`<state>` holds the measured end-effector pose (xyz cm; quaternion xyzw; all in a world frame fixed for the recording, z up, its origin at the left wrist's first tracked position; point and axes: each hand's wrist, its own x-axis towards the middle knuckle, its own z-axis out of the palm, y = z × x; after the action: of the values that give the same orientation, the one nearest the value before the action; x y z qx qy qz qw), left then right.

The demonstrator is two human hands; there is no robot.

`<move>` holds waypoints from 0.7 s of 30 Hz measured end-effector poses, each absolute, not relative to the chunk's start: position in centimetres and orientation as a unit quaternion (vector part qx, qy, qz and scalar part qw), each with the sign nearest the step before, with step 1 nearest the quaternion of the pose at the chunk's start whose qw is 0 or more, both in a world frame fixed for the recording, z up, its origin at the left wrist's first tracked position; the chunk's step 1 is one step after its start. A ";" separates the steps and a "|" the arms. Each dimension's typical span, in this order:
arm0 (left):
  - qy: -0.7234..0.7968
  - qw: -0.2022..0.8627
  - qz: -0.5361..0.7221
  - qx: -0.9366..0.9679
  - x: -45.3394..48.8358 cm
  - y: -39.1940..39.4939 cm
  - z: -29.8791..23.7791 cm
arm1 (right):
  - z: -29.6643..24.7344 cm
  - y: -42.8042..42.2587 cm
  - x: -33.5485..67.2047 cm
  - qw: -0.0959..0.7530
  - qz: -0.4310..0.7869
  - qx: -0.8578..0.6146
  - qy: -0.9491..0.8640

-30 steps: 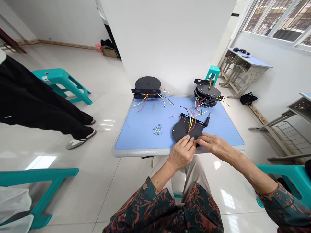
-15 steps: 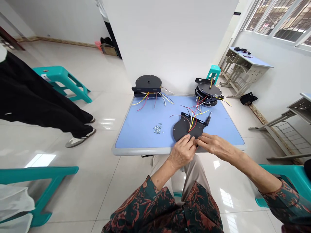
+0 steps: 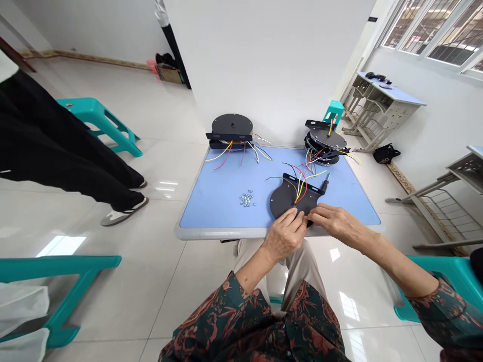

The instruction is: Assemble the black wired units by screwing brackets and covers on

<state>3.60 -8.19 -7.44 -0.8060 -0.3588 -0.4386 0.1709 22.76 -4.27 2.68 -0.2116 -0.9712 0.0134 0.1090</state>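
Both my hands are at the near edge of a flat black metal plate [image 3: 289, 198] lying on the blue tabletop. My left hand [image 3: 285, 235] and my right hand [image 3: 335, 224] pinch its edge with their fingertips close together. A black bracket [image 3: 304, 184] crosses the plate, and red, yellow and dark wires rise through it. A small dark tool tip [image 3: 327, 176] pokes out beyond the bracket, its length hidden. A small pile of silver screws [image 3: 246, 199] lies to the left of the plate.
The grey-rimmed blue table [image 3: 226, 233] bears two wired black disc assemblies, one [image 3: 231, 125] and a taller stack [image 3: 326, 141], at its far edge. A standing person's black trousers [image 3: 56, 136] show at left. Teal stools [image 3: 98, 123] and desks [image 3: 388, 100] stand around.
The room and table drift slightly right and up in view as my head moves. My hands stay on the plate's edge, and the plate stays on the table.
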 end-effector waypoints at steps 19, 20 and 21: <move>-0.354 0.177 -0.444 -0.804 3.5 -8.5 -6.5 | -2.2 -7.4 25.3 0.346 0.063 -0.443 -0.825; -0.355 0.176 -0.444 -0.804 3.5 -8.5 -6.5 | -2.5 -7.6 25.3 0.334 0.065 -0.448 -0.827; -0.356 0.176 -0.443 -0.804 3.5 -8.5 -6.5 | -2.8 -7.8 25.3 0.322 0.064 -0.451 -0.830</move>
<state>3.48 -8.50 -6.48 -0.8038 -0.3560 -0.4431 0.1756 25.27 -7.78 -2.76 -0.4508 -0.8299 0.0645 0.3223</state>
